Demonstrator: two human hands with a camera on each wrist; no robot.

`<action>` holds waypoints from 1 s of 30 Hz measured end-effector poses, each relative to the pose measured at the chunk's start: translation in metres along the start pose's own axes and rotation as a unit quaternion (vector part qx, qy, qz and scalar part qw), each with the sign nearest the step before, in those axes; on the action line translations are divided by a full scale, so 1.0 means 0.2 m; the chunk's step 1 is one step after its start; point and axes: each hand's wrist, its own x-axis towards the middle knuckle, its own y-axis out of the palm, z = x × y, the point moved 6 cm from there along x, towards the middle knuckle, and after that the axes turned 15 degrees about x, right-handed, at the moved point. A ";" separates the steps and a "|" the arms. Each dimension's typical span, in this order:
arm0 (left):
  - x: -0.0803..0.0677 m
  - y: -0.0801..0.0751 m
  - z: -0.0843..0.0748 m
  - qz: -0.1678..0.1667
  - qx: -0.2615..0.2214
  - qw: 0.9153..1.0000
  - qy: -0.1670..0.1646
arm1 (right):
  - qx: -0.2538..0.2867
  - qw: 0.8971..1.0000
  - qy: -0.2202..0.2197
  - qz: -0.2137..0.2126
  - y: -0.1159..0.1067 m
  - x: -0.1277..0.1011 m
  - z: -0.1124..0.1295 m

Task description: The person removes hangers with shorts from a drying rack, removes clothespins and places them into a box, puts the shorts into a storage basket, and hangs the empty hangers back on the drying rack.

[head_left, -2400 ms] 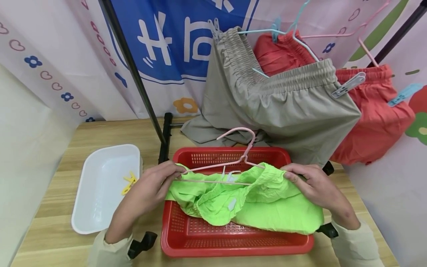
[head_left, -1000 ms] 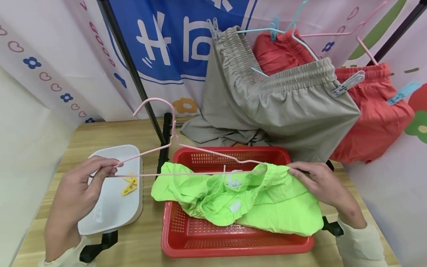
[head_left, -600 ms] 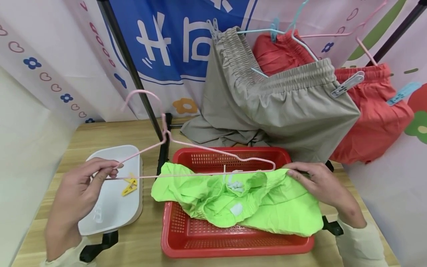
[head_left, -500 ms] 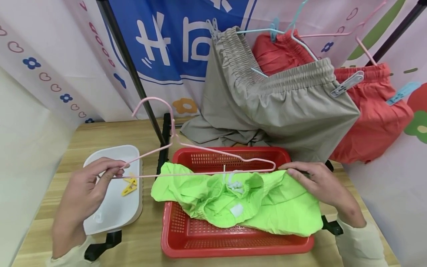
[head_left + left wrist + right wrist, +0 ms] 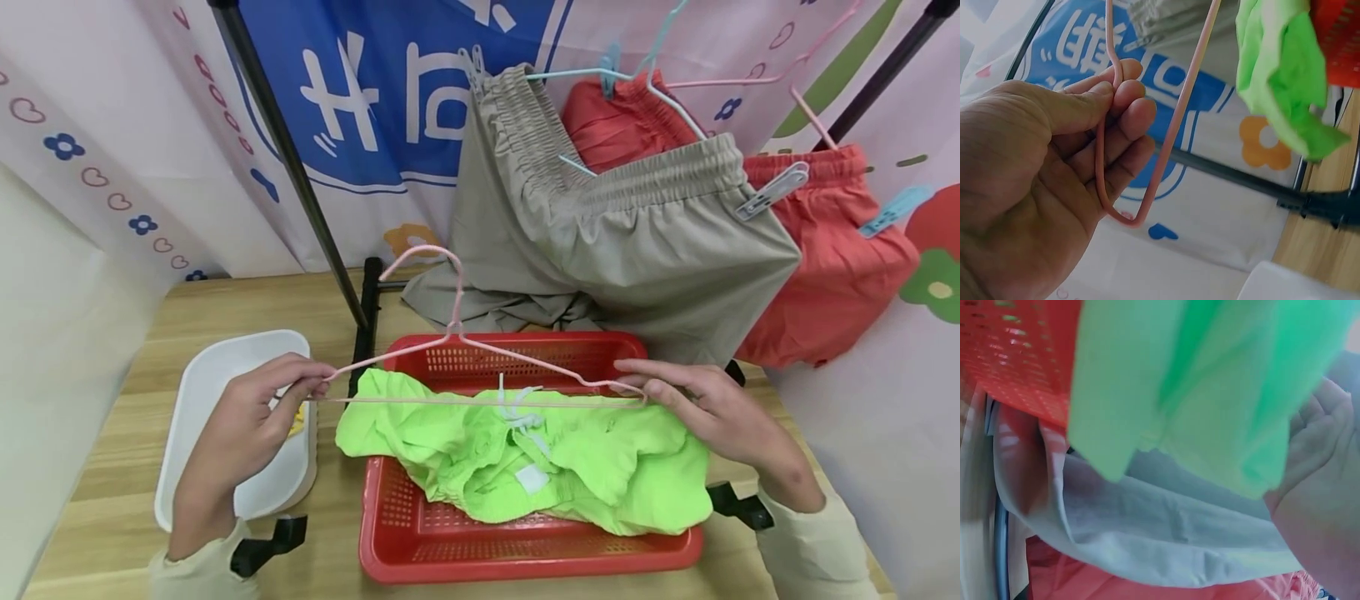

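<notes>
Left grip: left hand is pinching the pink hanger's end, keeping it level.
Right grip: right hand, fingers extended, is steadying its far end.
Hanger: hovering over the green shorts in the red basket.

The left hand was raised, its wrist in a pale sleeve, thumb and curled fingers pinched together. The right hand reached in from the right, palm down, fingers extended and slightly bent, forearm sleeved likewise.
</notes>
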 end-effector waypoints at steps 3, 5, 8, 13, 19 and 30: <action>0.02 0.03 -0.02 0.018 -0.005 1.000 0.003 | 0.016 1.000 -0.010 0.016 0.03 0.01 0.02; 0.03 0.05 -0.03 0.026 -0.011 1.000 0.004 | 0.016 0.999 -0.015 0.025 0.05 0.02 0.03; 0.02 0.05 -0.04 0.028 -0.016 0.999 0.003 | 0.004 0.999 -0.018 0.029 0.08 0.02 0.03; 0.03 0.05 -0.06 0.016 -0.029 0.999 0.013 | 0.025 0.999 -0.027 -0.006 0.07 0.03 0.04; 0.04 0.06 -0.05 -0.008 -0.031 0.999 0.015 | 0.079 0.993 -0.067 -0.064 0.03 0.01 0.07; -0.05 0.13 0.01 0.024 0.018 0.998 -0.051 | 0.056 0.973 -0.145 -0.170 -0.11 -0.01 0.21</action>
